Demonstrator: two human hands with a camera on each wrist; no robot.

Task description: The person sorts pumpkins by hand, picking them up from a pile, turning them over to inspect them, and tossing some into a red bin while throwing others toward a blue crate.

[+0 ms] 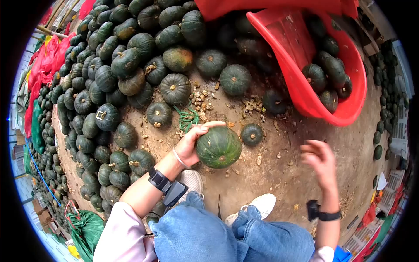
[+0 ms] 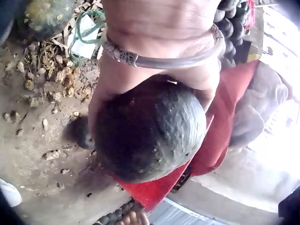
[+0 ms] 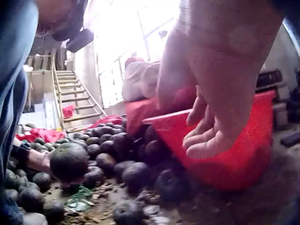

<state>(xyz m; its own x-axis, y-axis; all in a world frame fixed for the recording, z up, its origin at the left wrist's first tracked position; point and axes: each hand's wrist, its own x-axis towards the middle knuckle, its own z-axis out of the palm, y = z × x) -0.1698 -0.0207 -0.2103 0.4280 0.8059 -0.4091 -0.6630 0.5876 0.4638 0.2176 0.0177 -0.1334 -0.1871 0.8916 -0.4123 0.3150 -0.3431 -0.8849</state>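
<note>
My left hand (image 1: 188,146) grips a round dark green pumpkin (image 1: 218,147), holding it up in front of my knees. In the left wrist view the thumb and fingers wrap both sides of this pumpkin (image 2: 150,129). My right hand (image 1: 321,160) is off to the right in the air, holding nothing, its fingers loosely bent. A small pumpkin (image 1: 252,134) sits on the floor just beyond the held one. To the upper right lies a tilted red tub (image 1: 279,48) with several pumpkins inside; the right wrist view shows my right hand in front of this tub (image 3: 253,136).
A large heap of pumpkins (image 1: 126,61) fills the left and back. Green twine (image 1: 187,118) and dry scraps (image 1: 203,100) lie on the floor. My shoes (image 1: 264,204) are below. More pumpkins line the right wall, and a ladder (image 3: 75,96) leans at the back.
</note>
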